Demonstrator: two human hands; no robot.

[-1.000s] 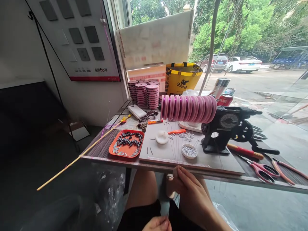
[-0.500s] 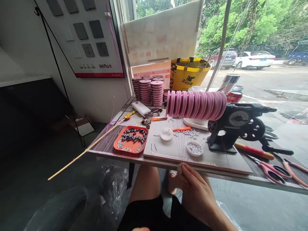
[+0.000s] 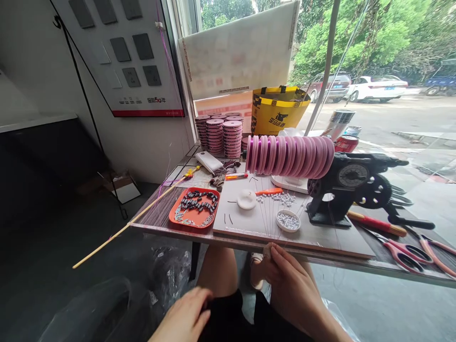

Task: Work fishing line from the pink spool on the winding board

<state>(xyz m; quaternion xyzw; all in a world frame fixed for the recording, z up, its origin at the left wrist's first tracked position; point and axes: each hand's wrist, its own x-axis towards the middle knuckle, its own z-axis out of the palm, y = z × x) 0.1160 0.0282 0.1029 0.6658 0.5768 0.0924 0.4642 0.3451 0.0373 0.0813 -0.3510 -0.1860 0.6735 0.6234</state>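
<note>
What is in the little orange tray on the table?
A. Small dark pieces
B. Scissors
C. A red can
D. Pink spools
A. The orange tray holds a scatter of small dark pieces; the scissors, can and spools lie elsewhere on the table.

Right hand (image 3: 288, 285): raised, back toward the camera, thumb and forefinger tips pinched together at the top, other fingers loosely curled, forearm running down to the lower right. Left hand (image 3: 185, 318): lower and to its left, palm down, fingers relaxed, resting on the thigh.
</note>
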